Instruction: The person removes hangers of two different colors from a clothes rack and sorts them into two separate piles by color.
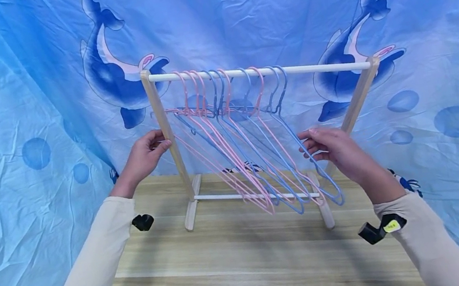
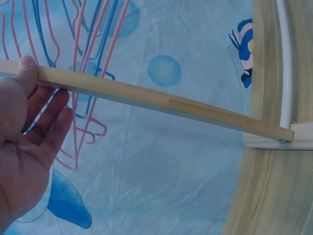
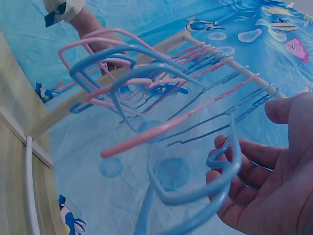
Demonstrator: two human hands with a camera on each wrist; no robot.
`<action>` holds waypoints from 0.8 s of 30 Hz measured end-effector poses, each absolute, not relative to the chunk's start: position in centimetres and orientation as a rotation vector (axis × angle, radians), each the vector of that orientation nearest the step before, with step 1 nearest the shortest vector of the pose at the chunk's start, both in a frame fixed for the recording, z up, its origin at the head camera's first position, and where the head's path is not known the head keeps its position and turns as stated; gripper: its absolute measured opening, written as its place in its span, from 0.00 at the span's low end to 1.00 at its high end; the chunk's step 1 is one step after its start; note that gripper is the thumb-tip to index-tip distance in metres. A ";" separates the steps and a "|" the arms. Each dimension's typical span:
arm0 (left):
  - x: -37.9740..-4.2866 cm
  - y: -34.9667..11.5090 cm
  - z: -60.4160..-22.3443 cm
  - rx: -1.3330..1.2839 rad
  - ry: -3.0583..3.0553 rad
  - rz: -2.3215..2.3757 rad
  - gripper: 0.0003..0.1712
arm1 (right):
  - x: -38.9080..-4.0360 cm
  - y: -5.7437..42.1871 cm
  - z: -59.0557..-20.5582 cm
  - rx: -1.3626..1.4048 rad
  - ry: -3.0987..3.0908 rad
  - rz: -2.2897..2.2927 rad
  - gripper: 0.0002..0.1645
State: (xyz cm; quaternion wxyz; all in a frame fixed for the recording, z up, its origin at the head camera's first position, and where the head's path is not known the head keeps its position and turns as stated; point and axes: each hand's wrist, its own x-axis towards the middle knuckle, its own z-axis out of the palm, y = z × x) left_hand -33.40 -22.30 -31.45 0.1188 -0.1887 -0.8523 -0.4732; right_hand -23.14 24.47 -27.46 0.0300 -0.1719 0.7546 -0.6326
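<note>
Cream sleeves point(image 1: 85, 278) lie nearest the head camera, filling the lower left and lower right of the frame, with a small black device point(image 1: 374, 232) near each cuff. Left of centre, the left hand point(image 1: 142, 157) has its grip pinching the wooden left post point(image 1: 177, 160) of a small rack, thumb in front and fingers behind. Right of centre, the right hand point(image 1: 332, 147) has its grip loosely spread, thumb apart and fingers gently bent at the outermost blue hanger point(image 1: 330, 179), whose wire crosses in front of them; I cannot tell whether the fingertips touch it. Pink hangers point(image 3: 146, 137) and other blue hangers hang from the white top rail point(image 1: 325, 67) across the middle of the frame, bunched closer on the left and looser toward the right, their corners slanting to the lower right, past the white lower rail point(image 1: 224, 196). A bare stretch of top rail runs from the last blue hook to the right post point(image 1: 359, 94), at upper right, and a much shorter one lies beside the left post. The desk point(image 1: 248, 268) spreads from the rack's feet to the bottom edge, leaving wide room between the sleeves. Its back edge runs just behind the rack, along a blue dolphin-printed curtain point(image 1: 237, 13) that rises on both sides too.
</note>
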 end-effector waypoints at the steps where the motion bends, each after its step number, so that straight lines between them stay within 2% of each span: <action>1: -33.4 -22.3 -31.4 -0.552 -2.494 -1.383 0.23 | -23.1 24.4 -27.5 -0.522 2.309 -1.965 0.20; 3: -33.3 -22.2 -31.4 -0.556 -2.493 -1.393 0.24 | -23.1 24.3 -27.4 -0.511 2.284 -1.990 0.17; 9: -33.3 -22.4 -31.5 -0.559 -2.495 -1.389 0.25 | -23.0 24.1 -27.4 -0.519 2.251 -2.031 0.18; 24: -33.5 -22.4 -31.7 -0.548 -2.500 -1.385 0.26 | -23.2 23.3 -27.8 -0.481 2.322 -1.969 0.09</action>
